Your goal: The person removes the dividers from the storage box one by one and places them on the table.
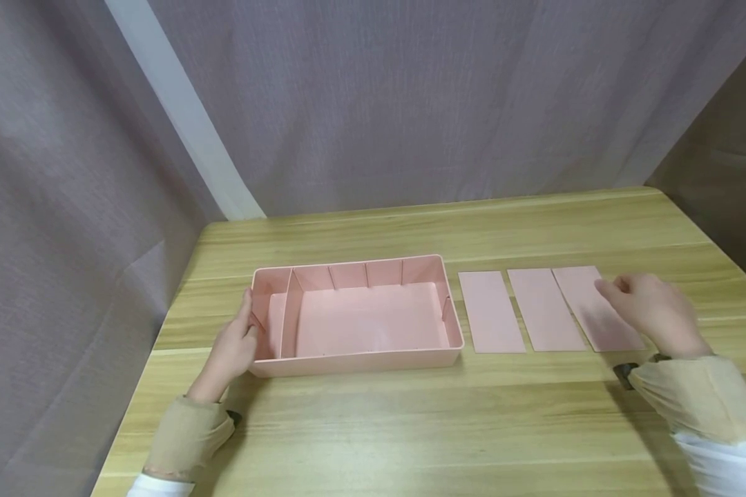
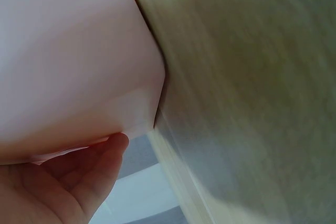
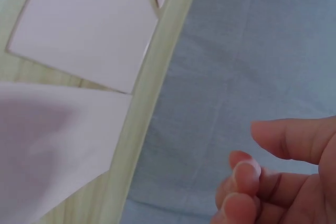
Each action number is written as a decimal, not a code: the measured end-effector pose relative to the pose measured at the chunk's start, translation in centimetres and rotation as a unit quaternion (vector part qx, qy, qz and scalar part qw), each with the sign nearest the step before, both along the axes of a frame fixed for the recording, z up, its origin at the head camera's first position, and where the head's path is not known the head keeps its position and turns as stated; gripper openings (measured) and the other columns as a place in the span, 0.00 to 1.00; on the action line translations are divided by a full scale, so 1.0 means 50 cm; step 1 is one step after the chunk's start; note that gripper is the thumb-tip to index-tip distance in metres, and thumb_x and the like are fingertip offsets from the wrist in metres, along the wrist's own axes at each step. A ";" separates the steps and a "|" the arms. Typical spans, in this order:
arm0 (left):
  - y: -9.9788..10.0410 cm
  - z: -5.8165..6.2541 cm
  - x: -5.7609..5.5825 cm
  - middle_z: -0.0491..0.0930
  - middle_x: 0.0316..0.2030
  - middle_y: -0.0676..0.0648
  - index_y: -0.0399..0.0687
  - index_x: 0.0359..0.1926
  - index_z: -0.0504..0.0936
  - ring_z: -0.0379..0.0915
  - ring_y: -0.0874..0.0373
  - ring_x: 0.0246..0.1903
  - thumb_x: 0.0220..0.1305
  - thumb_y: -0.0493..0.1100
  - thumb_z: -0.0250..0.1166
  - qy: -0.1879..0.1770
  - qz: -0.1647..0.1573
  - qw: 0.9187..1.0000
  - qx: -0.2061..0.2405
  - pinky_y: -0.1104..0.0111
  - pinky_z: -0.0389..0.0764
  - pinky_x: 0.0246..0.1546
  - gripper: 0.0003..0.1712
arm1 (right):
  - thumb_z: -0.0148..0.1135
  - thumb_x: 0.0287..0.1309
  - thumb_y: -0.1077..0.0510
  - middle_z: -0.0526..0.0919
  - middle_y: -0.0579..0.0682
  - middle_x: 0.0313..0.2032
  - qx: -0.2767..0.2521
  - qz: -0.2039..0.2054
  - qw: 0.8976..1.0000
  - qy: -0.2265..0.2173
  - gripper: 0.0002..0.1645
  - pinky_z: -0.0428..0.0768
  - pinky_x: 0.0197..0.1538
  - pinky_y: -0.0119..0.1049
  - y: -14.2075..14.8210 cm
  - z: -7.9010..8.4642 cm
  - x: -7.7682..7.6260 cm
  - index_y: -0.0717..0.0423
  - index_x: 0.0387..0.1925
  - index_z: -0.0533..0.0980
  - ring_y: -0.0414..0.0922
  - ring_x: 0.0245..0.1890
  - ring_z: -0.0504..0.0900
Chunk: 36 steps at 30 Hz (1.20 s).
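Observation:
My left hand is at the left end of a shallow pink plastic box. It holds the end wall, its fingers along the outside and its thumb at the rim. From the left wrist, fingers show against the box wall; the thumb is hidden there. Nothing is in my right hand, which hovers by the rightmost of three flat pink panels. Its thumb and loosely bent fingers are apart in the right wrist view.
Two more pink panels, the middle panel and the left panel, lie flat between box and right hand. One upright divider crosses the box near its left end. Grey curtains hang behind the wooden table.

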<state>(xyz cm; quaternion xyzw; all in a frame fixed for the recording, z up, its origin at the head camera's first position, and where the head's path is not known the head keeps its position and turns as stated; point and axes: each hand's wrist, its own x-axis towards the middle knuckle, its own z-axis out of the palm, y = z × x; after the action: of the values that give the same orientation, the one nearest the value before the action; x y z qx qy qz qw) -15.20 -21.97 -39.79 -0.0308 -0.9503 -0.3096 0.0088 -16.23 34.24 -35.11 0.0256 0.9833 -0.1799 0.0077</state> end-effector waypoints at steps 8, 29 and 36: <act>0.000 0.000 0.000 0.69 0.27 0.44 0.40 0.69 0.38 0.66 0.48 0.28 0.63 0.35 0.41 -0.001 0.001 1.000 0.003 0.52 0.71 0.36 0.35 | 0.40 0.63 0.40 0.59 0.46 0.14 0.002 -0.001 1.000 0.023 0.28 0.54 0.21 0.38 -0.027 0.020 0.006 0.53 0.15 0.59 0.45 0.17 0.58; 0.002 0.003 0.000 0.70 0.27 0.41 0.41 0.69 0.38 0.67 0.44 0.32 0.63 0.35 0.41 -0.006 0.003 1.000 0.005 0.50 0.71 0.40 0.35 | 0.45 0.62 0.46 0.62 0.47 0.13 -0.022 0.019 0.993 0.116 0.23 0.56 0.21 0.39 -0.084 0.046 0.018 0.54 0.16 0.64 0.45 0.16 0.60; 0.002 0.003 0.000 0.69 0.28 0.42 0.41 0.69 0.38 0.66 0.45 0.31 0.63 0.35 0.41 -0.006 0.003 1.000 0.006 0.51 0.71 0.39 0.35 | 0.46 0.61 0.48 0.65 0.47 0.14 -0.027 0.027 0.990 0.133 0.21 0.58 0.21 0.40 -0.103 0.050 0.017 0.57 0.19 0.69 0.45 0.16 0.61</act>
<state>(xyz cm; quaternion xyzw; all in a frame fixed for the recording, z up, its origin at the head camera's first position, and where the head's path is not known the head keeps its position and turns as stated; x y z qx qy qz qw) -15.20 -21.89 -39.65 -0.0258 -0.9485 -0.3157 0.0041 -15.39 29.07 -32.61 -0.0252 0.9708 -0.2076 -0.1172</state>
